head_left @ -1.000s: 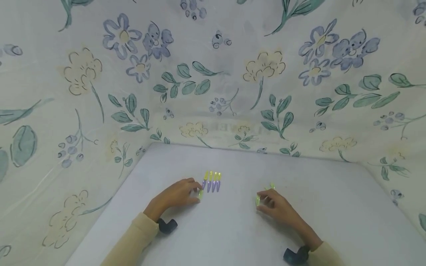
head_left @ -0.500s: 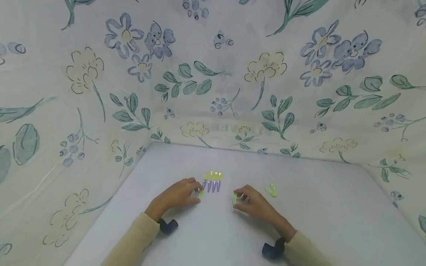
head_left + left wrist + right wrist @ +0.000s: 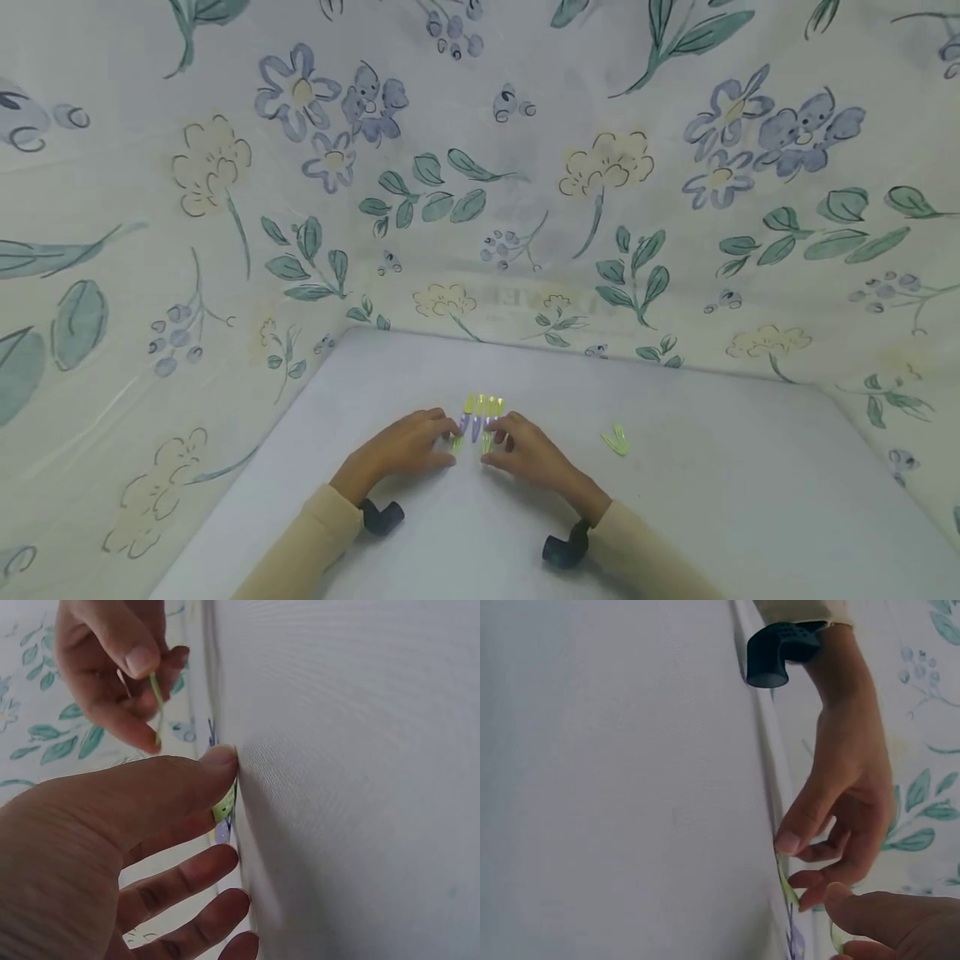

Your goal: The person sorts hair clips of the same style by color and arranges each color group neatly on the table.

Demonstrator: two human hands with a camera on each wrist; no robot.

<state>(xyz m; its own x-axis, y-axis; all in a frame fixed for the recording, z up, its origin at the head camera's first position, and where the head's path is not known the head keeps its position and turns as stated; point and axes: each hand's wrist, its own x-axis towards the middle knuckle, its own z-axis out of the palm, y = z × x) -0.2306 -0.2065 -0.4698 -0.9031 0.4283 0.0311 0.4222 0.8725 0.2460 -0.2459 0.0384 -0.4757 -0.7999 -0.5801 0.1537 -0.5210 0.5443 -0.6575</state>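
Observation:
In the head view, my left hand point(image 3: 401, 443) pinches a light green snap hair clip point(image 3: 457, 446) at the lower left of a small block of clips. Between thumb and fingertips, my right hand point(image 3: 536, 457) holds another green hair clip point(image 3: 487, 442) just to the right of it. That clip is raised off the table in the left wrist view, where its thin green edge point(image 3: 158, 701) shows. Behind the hands lie a row of yellow clips point(image 3: 491, 406) and, touching it, a row of purple clips point(image 3: 476, 427), partly hidden by my right fingers.
Green clips point(image 3: 618, 440) lie in a V shape to the right on the white tabletop point(image 3: 712, 500). A flower-printed sheet point(image 3: 525, 192) rises behind and beside the table. A dark band mount point(image 3: 566, 546) sits on each wrist.
My right hand has moved left with its green clip, from near the V-shaped clips to beside the left hand. The left hand keeps its pinch on its clip, and the view has shifted slightly.

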